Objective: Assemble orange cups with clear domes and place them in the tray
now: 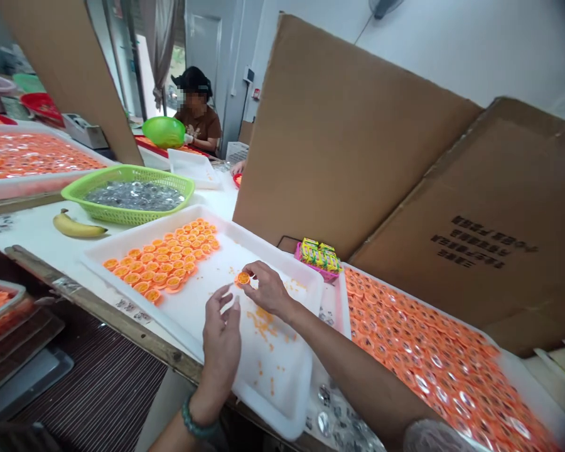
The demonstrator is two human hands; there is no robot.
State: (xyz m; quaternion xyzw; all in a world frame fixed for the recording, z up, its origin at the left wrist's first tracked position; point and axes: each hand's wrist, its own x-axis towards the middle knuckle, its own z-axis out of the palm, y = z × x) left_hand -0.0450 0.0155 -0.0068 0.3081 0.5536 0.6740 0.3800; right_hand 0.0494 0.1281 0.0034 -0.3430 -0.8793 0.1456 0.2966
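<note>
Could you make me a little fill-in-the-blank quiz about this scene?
The right hand holds a small cup coloured ____.
Around the wrist of the left hand is a beaded ____.
The fruit beside the green basket is a ____.
The brown panel bearing dark print is made of ____.

Missing words: orange; bracelet; banana; cardboard.
</note>
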